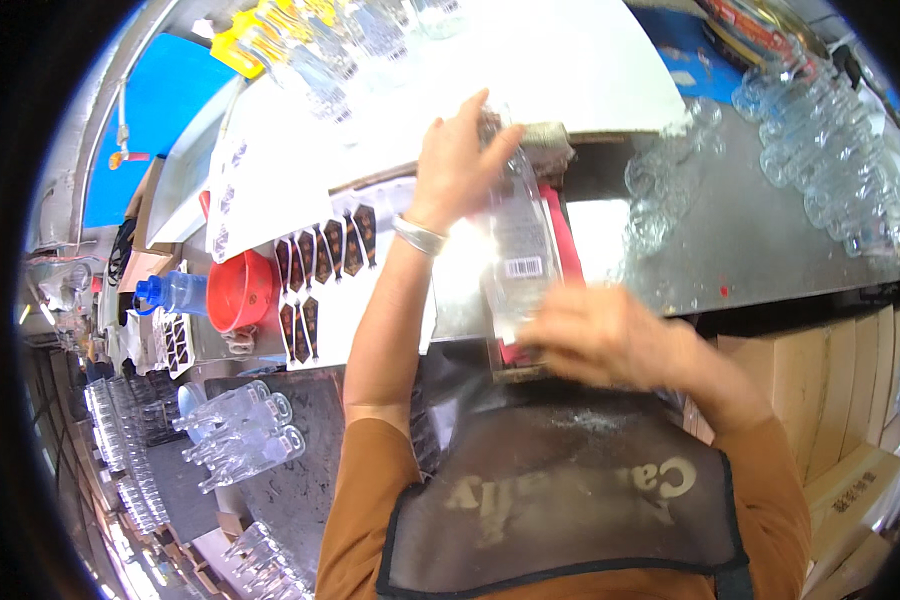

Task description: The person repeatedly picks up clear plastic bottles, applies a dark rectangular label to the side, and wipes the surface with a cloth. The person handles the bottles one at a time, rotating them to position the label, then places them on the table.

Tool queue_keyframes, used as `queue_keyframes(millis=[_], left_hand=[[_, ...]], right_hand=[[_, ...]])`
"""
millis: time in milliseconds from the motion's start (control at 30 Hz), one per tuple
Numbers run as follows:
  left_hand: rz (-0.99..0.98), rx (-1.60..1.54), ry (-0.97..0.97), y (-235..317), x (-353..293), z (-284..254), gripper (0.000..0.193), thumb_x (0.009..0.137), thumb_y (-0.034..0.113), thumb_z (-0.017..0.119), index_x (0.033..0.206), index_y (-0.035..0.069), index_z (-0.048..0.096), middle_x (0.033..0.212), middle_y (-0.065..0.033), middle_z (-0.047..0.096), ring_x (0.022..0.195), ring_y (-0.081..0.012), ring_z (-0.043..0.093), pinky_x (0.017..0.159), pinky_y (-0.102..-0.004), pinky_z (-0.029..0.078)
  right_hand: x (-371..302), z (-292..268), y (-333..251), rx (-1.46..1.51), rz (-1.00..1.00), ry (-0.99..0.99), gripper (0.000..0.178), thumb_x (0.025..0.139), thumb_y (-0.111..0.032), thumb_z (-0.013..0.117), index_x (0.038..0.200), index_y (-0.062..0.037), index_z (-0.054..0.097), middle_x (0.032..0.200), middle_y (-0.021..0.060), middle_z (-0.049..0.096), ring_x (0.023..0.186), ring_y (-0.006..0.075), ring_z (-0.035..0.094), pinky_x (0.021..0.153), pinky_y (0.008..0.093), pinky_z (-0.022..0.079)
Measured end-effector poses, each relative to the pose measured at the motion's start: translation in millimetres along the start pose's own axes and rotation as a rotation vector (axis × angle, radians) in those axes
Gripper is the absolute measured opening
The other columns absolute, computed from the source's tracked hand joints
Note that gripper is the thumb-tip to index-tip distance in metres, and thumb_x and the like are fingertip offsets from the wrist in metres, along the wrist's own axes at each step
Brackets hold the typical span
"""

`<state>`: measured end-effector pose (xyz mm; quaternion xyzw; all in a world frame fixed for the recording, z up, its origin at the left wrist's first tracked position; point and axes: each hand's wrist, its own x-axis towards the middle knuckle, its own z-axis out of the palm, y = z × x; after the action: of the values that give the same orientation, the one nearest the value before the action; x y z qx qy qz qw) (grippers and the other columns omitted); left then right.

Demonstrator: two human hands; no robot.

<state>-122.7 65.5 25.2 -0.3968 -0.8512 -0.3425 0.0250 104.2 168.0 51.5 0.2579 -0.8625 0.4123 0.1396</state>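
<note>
While the clear bottle (518,232) lay beside a red strip (565,232), the left hand (460,165) was spread wide at its neck; the right hand (605,335) blurred near the base, its grip impossible to tell. Steadying the neck and pressing lightly seemed wise.

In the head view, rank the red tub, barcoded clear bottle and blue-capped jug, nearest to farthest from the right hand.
From the right hand:
1. Barcoded clear bottle, just to its upper left.
2. Red tub, well to the left.
3. Blue-capped jug, left beyond the tub.
</note>
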Motion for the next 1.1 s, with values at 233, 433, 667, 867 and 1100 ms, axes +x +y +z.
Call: queue_keyframes(millis=[233,433,667,867,1100], left_hand=[[-0.131,-0.896,0.122,91.6,-47.2,-28.6,0.052,0.096,0.004,0.061,0.145,-0.004,0.044,0.109,-0.0132,0.069,0.100,-0.0216,0.072,0.083,-0.0300,0.056],[0.205,-0.766,0.445,88.0,41.6,-103.3,0.055,0.094,0.013,0.070,0.143,0.000,0.049,0.126,-0.0170,0.065,0.108,-0.0226,0.069,0.093,-0.0340,0.054],[0.421,-0.607,0.452,13.5,173.8,-66.0,0.038,0.101,0.011,0.060,0.135,-0.001,0.050,0.106,-0.0068,0.062,0.095,-0.0144,0.063,0.084,-0.0266,0.051],[0.326,-0.312,0.564,-16.0,203.8,-47.7,0.039,0.096,0.011,0.066,0.132,-0.001,0.054,0.108,-0.0083,0.063,0.094,-0.0161,0.064,0.082,-0.0289,0.052],[0.356,-0.091,0.673,-42.3,201.7,-72.2,0.061,0.095,0.017,0.069,0.147,-0.001,0.044,0.136,-0.0215,0.058,0.129,-0.0250,0.054,0.106,-0.0372,0.044]], right_hand=[[-41.4,-56.6,-26.6,0.310,0.459,0.120,0.032,0.082,-0.001,0.074,0.114,-0.0014,0.070,0.096,0.0131,0.071,0.084,0.0285,0.068,0.074,0.0353,0.052],[-49.7,-77.1,-37.3,0.483,0.384,0.572,0.024,0.081,0.003,0.058,0.103,0.0016,0.068,0.094,0.0126,0.065,0.082,0.0190,0.061,0.075,0.0278,0.048],[-79.9,-97.7,-7.5,0.408,0.533,0.877,0.033,0.105,-0.032,0.050,0.098,-0.0018,0.060,0.076,0.0039,0.054,0.063,0.0062,0.046,0.055,0.0191,0.034],[-73.7,-98.3,6.6,0.111,0.625,0.992,0.027,0.095,-0.003,0.059,0.123,-0.0014,0.060,0.106,0.0058,0.064,0.064,0.0021,0.046,0.059,0.0170,0.038],[-29.6,-108.9,25.1,-0.348,0.614,0.698,0.045,0.085,-0.003,0.073,0.128,-0.0038,0.060,0.113,0.0031,0.066,0.060,0.0010,0.046,0.057,0.0170,0.039]])
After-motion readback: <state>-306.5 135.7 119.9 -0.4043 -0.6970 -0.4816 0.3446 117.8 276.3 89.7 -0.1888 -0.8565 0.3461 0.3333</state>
